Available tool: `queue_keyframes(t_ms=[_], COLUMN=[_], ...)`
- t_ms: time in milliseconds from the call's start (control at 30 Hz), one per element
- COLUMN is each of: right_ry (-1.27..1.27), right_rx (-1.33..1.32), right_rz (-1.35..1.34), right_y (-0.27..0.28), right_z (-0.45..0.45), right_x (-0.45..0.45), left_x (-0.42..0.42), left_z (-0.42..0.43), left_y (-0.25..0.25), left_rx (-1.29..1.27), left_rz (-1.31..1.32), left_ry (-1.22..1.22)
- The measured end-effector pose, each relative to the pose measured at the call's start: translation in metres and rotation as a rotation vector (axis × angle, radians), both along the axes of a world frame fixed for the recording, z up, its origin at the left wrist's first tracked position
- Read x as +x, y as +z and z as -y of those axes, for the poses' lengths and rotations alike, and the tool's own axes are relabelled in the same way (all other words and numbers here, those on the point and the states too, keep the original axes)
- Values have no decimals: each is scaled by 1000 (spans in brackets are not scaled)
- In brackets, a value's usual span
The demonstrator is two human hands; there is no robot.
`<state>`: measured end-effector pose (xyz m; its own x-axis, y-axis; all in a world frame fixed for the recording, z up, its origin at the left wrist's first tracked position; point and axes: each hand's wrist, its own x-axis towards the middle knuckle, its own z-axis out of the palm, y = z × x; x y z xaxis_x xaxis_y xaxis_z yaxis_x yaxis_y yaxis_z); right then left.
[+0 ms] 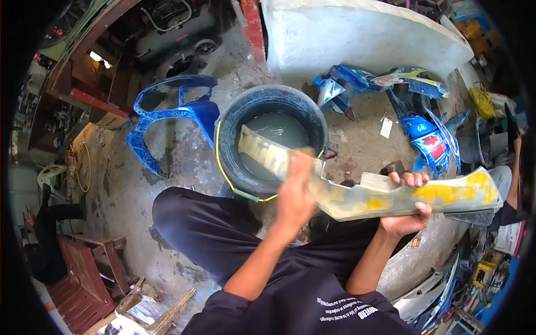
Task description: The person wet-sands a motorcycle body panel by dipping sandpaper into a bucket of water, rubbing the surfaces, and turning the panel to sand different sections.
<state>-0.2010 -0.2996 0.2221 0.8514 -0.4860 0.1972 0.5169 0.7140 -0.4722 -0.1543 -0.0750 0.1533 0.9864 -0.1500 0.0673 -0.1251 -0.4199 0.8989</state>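
A long, curved plastic body panel [368, 204], pale grey with yellow patches, lies slantwise above my lap. Its narrow left end reaches over the bucket [226, 162]. My right hand [410, 209] is closed around the panel's right part, with the fingers over the upper edge and the thumb at the lower side. On the panel's middle is my left hand [296, 195], smeared by motion. Its fingers are too blurred to show whether anything is under them. Cloudy water [279, 131] stands in the dark bucket, which has a yellow handle with a green grip.
A blue plastic frame [151, 117] lies on the concrete floor left of the bucket. Blue motorcycle fairing pieces [424, 134] lie to the right, before a white curved panel [363, 39]. A wooden stool [86, 271] stands lower left. Another person's arm [513, 167] shows at far right.
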Motion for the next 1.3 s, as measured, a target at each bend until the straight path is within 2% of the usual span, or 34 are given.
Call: queue_keyframes(t_ms=[33, 67, 100, 167, 233, 367, 433, 533, 567, 667, 700, 767, 833, 900, 967, 1067, 1167, 1200, 1300], right_ry=[-4, 11, 21, 10, 12, 16, 13, 8, 15, 10, 14, 16, 2, -2, -5, 4, -13, -25, -48], right_rx=[-3, 14, 11, 4, -14, -20, -24, -17, -15, -31, -28, -27, -5, -17, -26, -13, 7, 2, -5], right_rz=[6, 28, 27, 22, -6, 10, 40, 33, 38, 21, 25, 25, 27, 17, 20, 25, 19, 15, 3], right_y=[0, 2, 0, -1, 0, -1, 1, 0, -1, -2, 0, -1, -3, -2, -1, -4, -5, -7, -6], right_z=[3, 6, 6, 7, 4, 9, 12, 10, 8, 9, 12, 14, 13, 12, 12, 21, 20, 20, 18], right_x=[-1, -2, -1, -4, -4, -2, -3, -4, -4, -2, -2, -3, -4, -7, -2, -4, -5, -6, -4], left_x=[-16, -25, -16, 15, 22, -27, -18, 20, 15, -24, -37, -35, -8, 9, -8, -45, -29, -17, -29], left_z=[8, 12, 5, -17, -23, 3, -6, -22, -20, 2, 6, -2, -15, -29, -21, -11, -26, -30, -18], left_y=[9, 11, 6, -18, -21, 13, 17, -12, -12, 13, 21, 17, -4, -19, -16, 0, -5, -11, -4], left_rx=[7, -102, -104, 37, 34, -150, -119, -26, -25, -43, -127, -87, 90, 119, 197, 85, 204, 262, 191], left_rz=[118, 100, 100, 31, 10, 54, 49, 20, 25, 73, 88, 117, 124, -49, 84, 236, 275, 231, 257], left_ry=[-65, -97, -88, 67, 131, -127, -128, 155, 161, -46, -71, -91, 49, 151, 101, -167, -86, 27, -20])
